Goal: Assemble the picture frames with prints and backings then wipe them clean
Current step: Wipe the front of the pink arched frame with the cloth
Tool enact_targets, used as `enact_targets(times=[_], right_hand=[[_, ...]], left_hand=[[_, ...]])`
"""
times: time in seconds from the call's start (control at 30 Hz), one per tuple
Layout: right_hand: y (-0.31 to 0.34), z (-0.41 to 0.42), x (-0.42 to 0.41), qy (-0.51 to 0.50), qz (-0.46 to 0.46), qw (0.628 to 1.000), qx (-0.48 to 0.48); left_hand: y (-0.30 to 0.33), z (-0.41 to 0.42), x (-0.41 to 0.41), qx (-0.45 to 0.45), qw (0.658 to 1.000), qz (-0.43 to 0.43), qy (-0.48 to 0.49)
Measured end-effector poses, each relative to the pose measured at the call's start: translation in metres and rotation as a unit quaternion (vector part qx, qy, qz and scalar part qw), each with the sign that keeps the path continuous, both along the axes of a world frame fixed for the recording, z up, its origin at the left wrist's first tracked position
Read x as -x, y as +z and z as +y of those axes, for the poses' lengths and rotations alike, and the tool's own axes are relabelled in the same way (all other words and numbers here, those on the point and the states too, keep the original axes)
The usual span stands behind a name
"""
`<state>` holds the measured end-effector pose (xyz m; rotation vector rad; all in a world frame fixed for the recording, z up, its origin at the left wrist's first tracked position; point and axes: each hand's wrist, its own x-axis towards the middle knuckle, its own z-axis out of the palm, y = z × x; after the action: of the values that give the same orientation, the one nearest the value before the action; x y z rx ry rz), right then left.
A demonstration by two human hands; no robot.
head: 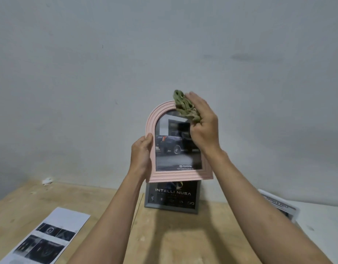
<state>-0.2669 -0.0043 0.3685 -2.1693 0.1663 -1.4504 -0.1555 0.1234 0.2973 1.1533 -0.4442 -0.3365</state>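
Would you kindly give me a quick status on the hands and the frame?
Left hand grips pink frame upright. Right hand presses green cloth on its top. Nothing in the way.

arched frame (pixel 175 141) held up before the wall; standing frame (pixel 172 197) below it, seemingly behind; sheet (pixel 48 237) left.

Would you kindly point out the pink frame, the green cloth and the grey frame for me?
pink frame (pixel 180 177): head view, on its bottom edge.
green cloth (pixel 184 105): head view, on its bunched middle.
grey frame (pixel 147 197): head view, on its left edge.
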Motion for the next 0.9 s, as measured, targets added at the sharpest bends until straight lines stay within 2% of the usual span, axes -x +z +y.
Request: enact_targets(times=[0.03,0.1,0.17,0.23,0.3,0.37,0.5,0.6,0.63,0.67,0.7,0.77,0.83,0.87,0.9], right_hand=[[0.012,-0.008,-0.006,-0.051,0.017,0.998,0.037],[0.018,-0.012,-0.018,-0.096,0.119,0.981,0.122],[-0.004,-0.004,-0.029,-0.033,0.197,0.966,0.163],[-0.034,0.012,-0.026,0.074,0.225,0.967,0.096],[-0.051,0.02,-0.013,0.122,0.23,0.965,0.016],[-0.059,0.026,-0.001,0.124,0.245,0.962,0.013],[-0.076,0.052,0.012,0.151,0.327,0.93,0.075],[-0.073,0.057,0.03,0.231,0.386,0.892,-0.047],[-0.064,0.056,0.036,0.262,0.383,0.88,-0.099],[-0.054,0.052,0.038,0.271,0.348,0.886,-0.142],[-0.041,0.048,0.038,0.262,0.281,0.906,-0.179],[-0.015,0.031,0.031,0.169,0.096,0.958,-0.21],[0.007,0.012,0.017,0.024,-0.016,0.989,-0.145],[0.015,0.004,0.009,-0.047,-0.011,0.995,-0.086],[0.021,0.001,0.001,-0.103,0.039,0.994,-0.024]], left_hand=[[0.001,-0.003,0.006,0.013,1.0,-0.003,-0.012],[0.008,-0.008,0.016,0.045,0.999,-0.02,-0.011],[0.018,-0.012,0.017,0.067,0.997,-0.037,0.017],[0.023,-0.009,0.012,0.057,0.996,-0.054,0.045],[0.017,-0.006,0.007,0.027,0.995,-0.085,0.044],[0.005,-0.006,0.002,0.0,0.995,-0.095,0.024],[0.004,-0.003,-0.002,0.006,0.999,-0.014,0.049],[0.01,0.001,-0.005,-0.04,0.995,-0.055,0.078],[0.009,0.001,-0.007,-0.057,0.991,-0.083,0.087],[0.008,0.001,-0.007,-0.075,0.988,-0.106,0.087],[0.007,0.001,-0.006,-0.086,0.986,-0.117,0.085],[0.002,0.001,-0.002,-0.096,0.987,-0.112,0.068],[-0.001,0.0,0.004,-0.094,0.989,-0.102,0.051],[-0.001,-0.002,0.007,-0.095,0.989,-0.107,0.043],[-0.001,-0.005,0.009,-0.088,0.988,-0.121,0.036]])
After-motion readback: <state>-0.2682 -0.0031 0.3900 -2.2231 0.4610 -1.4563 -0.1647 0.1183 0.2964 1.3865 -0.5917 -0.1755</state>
